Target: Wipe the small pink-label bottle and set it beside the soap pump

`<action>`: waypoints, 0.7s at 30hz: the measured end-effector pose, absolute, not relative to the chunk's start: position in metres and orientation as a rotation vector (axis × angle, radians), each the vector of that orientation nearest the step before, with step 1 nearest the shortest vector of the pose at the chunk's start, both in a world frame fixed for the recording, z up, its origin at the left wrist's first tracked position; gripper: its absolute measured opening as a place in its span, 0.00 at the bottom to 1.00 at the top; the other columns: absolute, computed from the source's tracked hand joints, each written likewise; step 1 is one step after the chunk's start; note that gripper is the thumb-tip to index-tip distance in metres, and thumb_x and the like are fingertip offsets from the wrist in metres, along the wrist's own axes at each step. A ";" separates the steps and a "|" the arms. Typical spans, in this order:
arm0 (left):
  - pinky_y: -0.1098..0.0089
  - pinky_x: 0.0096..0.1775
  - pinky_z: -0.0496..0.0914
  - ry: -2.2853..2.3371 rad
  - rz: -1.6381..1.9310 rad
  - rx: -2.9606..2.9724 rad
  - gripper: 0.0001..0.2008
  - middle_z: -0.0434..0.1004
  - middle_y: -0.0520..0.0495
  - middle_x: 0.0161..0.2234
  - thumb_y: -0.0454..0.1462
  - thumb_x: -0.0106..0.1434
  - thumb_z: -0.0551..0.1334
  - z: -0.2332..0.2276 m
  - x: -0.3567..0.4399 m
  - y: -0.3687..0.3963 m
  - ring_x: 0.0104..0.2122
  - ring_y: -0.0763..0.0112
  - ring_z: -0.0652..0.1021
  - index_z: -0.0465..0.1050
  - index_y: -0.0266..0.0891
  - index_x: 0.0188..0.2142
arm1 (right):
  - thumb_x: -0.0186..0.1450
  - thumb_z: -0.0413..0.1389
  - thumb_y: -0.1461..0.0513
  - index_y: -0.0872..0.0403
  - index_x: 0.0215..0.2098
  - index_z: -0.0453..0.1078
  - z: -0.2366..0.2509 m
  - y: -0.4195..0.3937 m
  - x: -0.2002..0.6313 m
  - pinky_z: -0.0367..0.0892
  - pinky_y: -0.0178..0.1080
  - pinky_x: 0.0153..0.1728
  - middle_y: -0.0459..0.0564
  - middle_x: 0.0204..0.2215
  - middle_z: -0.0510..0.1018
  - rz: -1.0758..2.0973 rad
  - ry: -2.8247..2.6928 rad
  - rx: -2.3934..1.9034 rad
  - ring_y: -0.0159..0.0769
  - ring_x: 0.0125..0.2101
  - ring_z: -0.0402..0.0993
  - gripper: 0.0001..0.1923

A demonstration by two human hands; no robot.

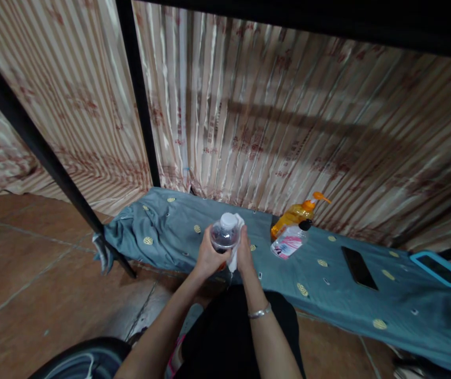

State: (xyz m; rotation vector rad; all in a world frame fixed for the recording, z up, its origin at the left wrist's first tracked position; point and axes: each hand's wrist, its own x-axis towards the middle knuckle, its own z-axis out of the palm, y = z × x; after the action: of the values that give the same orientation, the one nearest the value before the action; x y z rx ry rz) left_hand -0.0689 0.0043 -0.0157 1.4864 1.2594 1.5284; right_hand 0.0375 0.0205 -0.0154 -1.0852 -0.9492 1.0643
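Upright in front of me is a clear plastic bottle [224,236] with a white cap and dark liquid inside. My left hand [209,256] wraps round its left side. My right hand [244,250] presses a white cloth [235,252] against the bottle's right side, fingers closed on the cloth. Right of my hands, an orange pump bottle [292,219] and a clear bottle with a pink label and black cap [288,242] stand side by side.
A narrow bench under a blue-grey patterned cloth [320,281] runs across in front of me. On it lie a black phone [359,267] and a blue-framed tablet-like object [441,268]. Dark metal posts [140,89] and a striped curtain [249,116] stand around it. A dark round tub [87,355] is at lower left.
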 end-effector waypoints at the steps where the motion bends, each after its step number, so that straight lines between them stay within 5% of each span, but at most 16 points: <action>1: 0.60 0.55 0.70 1.256 1.542 1.469 0.39 0.74 0.41 0.50 0.35 0.43 0.71 -0.017 -0.068 0.005 0.51 0.58 0.76 0.61 0.38 0.55 | 0.68 0.46 0.41 0.55 0.43 0.72 -0.027 0.019 0.035 0.70 0.48 0.45 0.50 0.38 0.78 1.129 -0.897 -1.113 0.36 0.38 0.75 0.28; 6: 0.60 0.53 0.71 1.244 1.519 1.441 0.39 0.75 0.43 0.48 0.35 0.43 0.73 -0.016 -0.067 0.006 0.49 0.60 0.77 0.62 0.39 0.54 | 0.67 0.52 0.45 0.56 0.41 0.72 -0.058 -0.003 0.025 0.71 0.46 0.43 0.48 0.37 0.77 1.265 -0.687 -1.178 0.36 0.38 0.75 0.22; 15: 0.54 0.62 0.62 1.343 1.579 1.429 0.42 0.65 0.37 0.57 0.40 0.48 0.72 -0.015 -0.061 -0.003 0.60 0.54 0.69 0.55 0.39 0.59 | 0.66 0.51 0.43 0.55 0.48 0.71 0.001 0.008 0.031 0.65 0.53 0.54 0.52 0.46 0.78 1.171 -0.700 -0.929 0.40 0.47 0.75 0.26; 21: 0.54 0.63 0.60 1.198 1.471 1.489 0.43 0.63 0.36 0.61 0.39 0.51 0.68 -0.020 -0.066 -0.008 0.62 0.53 0.67 0.50 0.38 0.63 | 0.67 0.51 0.44 0.55 0.42 0.73 -0.050 0.003 0.029 0.67 0.51 0.51 0.50 0.40 0.79 1.204 -0.723 -1.067 0.38 0.42 0.76 0.24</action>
State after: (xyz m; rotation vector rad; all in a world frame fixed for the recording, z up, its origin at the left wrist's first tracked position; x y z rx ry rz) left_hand -0.0663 -0.0081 -0.0200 1.4887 1.1977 1.4710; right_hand 0.0289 0.0026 -0.0496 -1.0666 -0.7232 1.2044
